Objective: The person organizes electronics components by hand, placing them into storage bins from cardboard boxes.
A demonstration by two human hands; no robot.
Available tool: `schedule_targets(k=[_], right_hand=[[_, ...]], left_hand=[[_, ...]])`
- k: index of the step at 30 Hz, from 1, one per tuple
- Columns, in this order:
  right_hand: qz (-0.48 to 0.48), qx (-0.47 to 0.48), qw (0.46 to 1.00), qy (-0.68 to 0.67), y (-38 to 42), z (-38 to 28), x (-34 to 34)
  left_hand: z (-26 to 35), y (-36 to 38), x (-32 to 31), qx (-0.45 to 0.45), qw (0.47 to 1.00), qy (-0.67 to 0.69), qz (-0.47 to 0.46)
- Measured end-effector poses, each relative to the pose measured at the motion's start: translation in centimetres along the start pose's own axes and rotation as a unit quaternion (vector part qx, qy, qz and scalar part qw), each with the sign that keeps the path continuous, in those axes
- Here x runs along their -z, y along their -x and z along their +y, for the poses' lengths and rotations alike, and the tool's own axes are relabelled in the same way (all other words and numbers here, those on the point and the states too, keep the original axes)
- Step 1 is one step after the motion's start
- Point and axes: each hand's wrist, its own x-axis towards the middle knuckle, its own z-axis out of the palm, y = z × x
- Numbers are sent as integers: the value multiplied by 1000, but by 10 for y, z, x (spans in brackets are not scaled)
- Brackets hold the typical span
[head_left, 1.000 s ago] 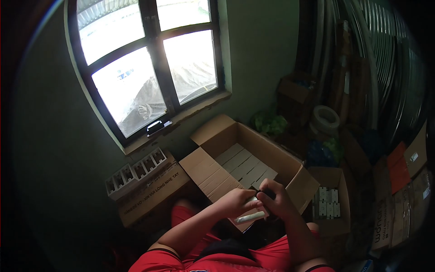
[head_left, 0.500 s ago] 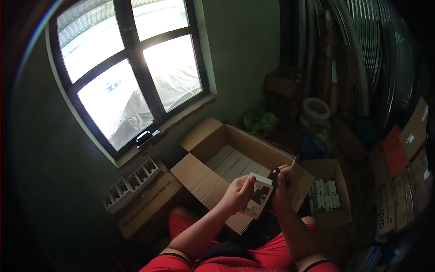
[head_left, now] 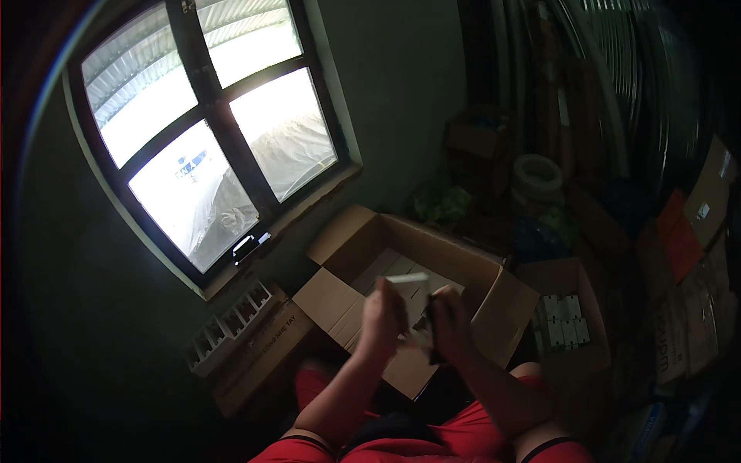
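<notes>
Over the big open carton, my left hand [head_left: 382, 318] is closed around a small white rectangular box [head_left: 409, 278], its pale edge turned upward. My right hand [head_left: 454, 322] faces it from the other side, fingers curled around a dark object [head_left: 431, 328] at the box's right side. Blur and shadow leave the dark object's kind unclear. Beneath both hands lies the large cardboard carton [head_left: 482, 270] with its flaps folded out. Pale flat boxes [head_left: 377, 266] line its inside.
Left of the carton, a row of white open-fronted boxes [head_left: 231, 320] stands on a closed cardboard box [head_left: 266, 347]. A smaller carton [head_left: 590, 309] on the right holds several white pieces [head_left: 565, 320]. Flattened cardboard [head_left: 691, 309] leans farther right. A window [head_left: 208, 131] is ahead.
Both hands have moved slightly left and tilted the white box, so its edge now faces up. The dark object has come down against the box's right side. The view is darker.
</notes>
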Motion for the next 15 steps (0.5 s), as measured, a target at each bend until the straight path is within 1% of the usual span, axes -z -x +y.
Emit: schedule_targets(k=[1, 2, 3, 4, 6, 7, 8, 10, 11, 12, 13, 14, 15], right_hand=[[-14, -14, 1000, -8, 7, -1, -7], [-28, -27, 999, -16, 11, -2, -12], [-31, -18, 999, -17, 10, -1, -11], [0, 1, 1000, -19, 5, 0, -8], [58, 37, 997, -20, -11, 1, 2], [62, -1, 997, -48, -19, -4, 13], [67, -3, 997, -48, -20, -3, 15], [81, -12, 995, -51, -19, 3, 13], [65, -24, 997, -30, -11, 10, 5], [26, -8, 1000, -11, -6, 14, 0], [22, -11, 999, -36, 0, 10, -6], [19, -15, 998, -62, 5, 6, -10], [14, -60, 995, -83, 5, 3, -8]], left_hand=[[10, -11, 6, -10, 999, 33, 16], [19, -16, 13, 16, 999, 50, -3], [19, -15, 12, 19, 999, 45, -8], [16, -11, 9, 20, 999, 43, -13], [-1, 7, -2, 1, 994, -91, -64], [-12, 20, -10, 3, 992, -101, -75], [-24, 22, -15, 4, 993, -93, -77], [-20, 19, -14, -9, 994, -95, -49], [-14, 11, -8, -10, 999, -47, -24], [-6, 0, -4, -11, 1000, 3, -2], [15, -1, -14, -24, 998, 12, 54], [22, -6, -7, -18, 999, 23, 21], [18, -6, -9, -38, 999, 7, 12]])
